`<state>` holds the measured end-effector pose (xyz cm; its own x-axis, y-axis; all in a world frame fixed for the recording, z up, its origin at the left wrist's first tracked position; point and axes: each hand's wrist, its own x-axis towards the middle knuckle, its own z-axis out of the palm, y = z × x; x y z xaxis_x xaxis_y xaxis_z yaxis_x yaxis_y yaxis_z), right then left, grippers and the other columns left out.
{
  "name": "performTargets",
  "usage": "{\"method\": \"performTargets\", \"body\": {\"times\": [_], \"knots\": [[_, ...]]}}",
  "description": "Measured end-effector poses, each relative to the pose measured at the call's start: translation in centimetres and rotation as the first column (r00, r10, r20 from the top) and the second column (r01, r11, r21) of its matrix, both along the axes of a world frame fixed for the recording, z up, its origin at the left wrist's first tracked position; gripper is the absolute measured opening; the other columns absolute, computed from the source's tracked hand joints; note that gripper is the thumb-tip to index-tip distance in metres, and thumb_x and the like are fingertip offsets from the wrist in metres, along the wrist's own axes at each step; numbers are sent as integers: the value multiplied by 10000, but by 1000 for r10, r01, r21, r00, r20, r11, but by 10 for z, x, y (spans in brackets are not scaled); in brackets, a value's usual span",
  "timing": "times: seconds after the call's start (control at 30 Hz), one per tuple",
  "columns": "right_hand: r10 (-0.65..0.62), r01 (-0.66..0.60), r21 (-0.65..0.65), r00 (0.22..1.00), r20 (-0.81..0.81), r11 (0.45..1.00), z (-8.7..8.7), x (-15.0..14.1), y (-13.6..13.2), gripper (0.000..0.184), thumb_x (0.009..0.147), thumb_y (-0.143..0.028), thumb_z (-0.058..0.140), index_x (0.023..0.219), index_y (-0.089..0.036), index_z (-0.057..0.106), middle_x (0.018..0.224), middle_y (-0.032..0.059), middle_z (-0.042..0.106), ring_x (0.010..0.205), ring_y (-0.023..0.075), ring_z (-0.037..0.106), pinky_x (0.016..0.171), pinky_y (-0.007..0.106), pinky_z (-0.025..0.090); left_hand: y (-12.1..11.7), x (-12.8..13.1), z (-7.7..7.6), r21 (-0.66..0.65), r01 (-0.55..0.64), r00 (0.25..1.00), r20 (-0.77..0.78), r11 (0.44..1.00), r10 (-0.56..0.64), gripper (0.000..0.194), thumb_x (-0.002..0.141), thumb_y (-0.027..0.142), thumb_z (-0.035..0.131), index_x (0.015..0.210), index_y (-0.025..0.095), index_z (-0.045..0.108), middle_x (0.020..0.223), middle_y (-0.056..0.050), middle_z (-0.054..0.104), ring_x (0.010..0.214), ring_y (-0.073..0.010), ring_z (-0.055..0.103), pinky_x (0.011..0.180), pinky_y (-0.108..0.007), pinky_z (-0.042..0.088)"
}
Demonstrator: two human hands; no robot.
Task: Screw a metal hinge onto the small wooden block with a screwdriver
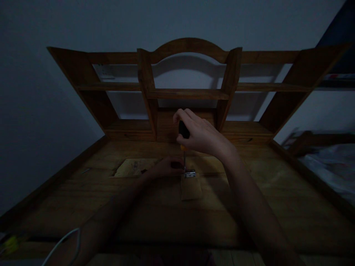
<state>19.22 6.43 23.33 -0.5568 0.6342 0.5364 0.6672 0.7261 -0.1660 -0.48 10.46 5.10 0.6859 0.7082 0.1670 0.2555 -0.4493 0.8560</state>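
My right hand (198, 133) is wrapped round the black and yellow handle of a screwdriver (184, 130), which stands nearly upright. Its thin shaft points down at a small silver hinge (190, 173); whether the tip sits in a screw is too small to tell. The hinge lies at the far edge of a small wooden block (191, 187) on the desk. Beside the shaft, on its left, my left hand (168, 167) has thumb and fingers curled together close to the hinge. What they pinch, if anything, is too dark to make out.
The wooden desk (133, 210) carries a shelf unit (188, 94) along its back. A pale, stained strip (135, 167) lies left of my left hand. A small thin piece (85, 170) lies farther left. A white cord (62, 240) crosses near my left forearm.
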Motion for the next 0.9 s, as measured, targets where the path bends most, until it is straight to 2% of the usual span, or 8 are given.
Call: {"method": "performTargets", "body": {"times": [0.2, 0.3, 0.4, 0.57, 0.7, 0.9], "knots": [[23, -24, -20, 999, -24, 1000, -1, 0, 0, 389, 862, -293, 545, 1234, -257, 435, 1204, 61, 569, 1017, 246, 580, 861, 377, 419, -1, 1, 1, -19, -10, 1000, -2, 1000, 9, 264, 840, 366, 737, 998, 157, 708, 1048, -59, 720, 986, -211, 660, 912, -329, 505], [32, -33, -15, 999, -24, 999, -1, 1, 0, 401, 874, -248, 518, 1265, -264, 430, 1238, 64, 561, 1058, 248, 574, 866, 373, 416, -1, 1, 1, -12, -8, 1000, -14, 1000, 8, 278, 842, 388, 735, 998, 160, 705, 1031, -58, 721, 966, -209, 662, 899, -332, 508], [35, -36, -40, 999, -20, 999, 1, 0, -2, 441, 832, -196, 515, 1262, -260, 437, 1247, 73, 550, 1026, 238, 576, 833, 357, 414, -2, 1, 4, -2, -13, 1000, -14, 1000, 13, 279, 836, 396, 740, 982, 162, 701, 1010, -56, 719, 945, -204, 660, 885, -329, 510], [37, -38, -61, 999, -22, 997, 2, 0, -3, 429, 821, -233, 530, 1242, -255, 447, 1230, 76, 545, 920, 213, 573, 798, 347, 408, -3, 1, 7, 22, -28, 999, -31, 999, 29, 263, 835, 385, 742, 980, 168, 711, 1017, -50, 721, 960, -212, 661, 898, -337, 506], [40, -41, -56, 999, -25, 998, 1, 0, -1, 383, 856, -289, 541, 1228, -253, 459, 1228, 78, 546, 950, 219, 576, 806, 345, 408, -1, 1, 5, 17, -8, 1000, -13, 1000, 8, 269, 825, 392, 755, 967, 168, 708, 1010, -52, 724, 959, -211, 664, 899, -334, 506], [43, -44, -40, 999, -25, 998, -1, 0, 1, 381, 871, -282, 554, 1236, -249, 452, 1229, 72, 541, 962, 218, 581, 833, 350, 411, 1, 1, -1, -5, -3, 1000, 4, 1000, 3, 277, 823, 393, 757, 954, 156, 696, 978, -52, 716, 924, -200, 661, 871, -324, 516]]}}
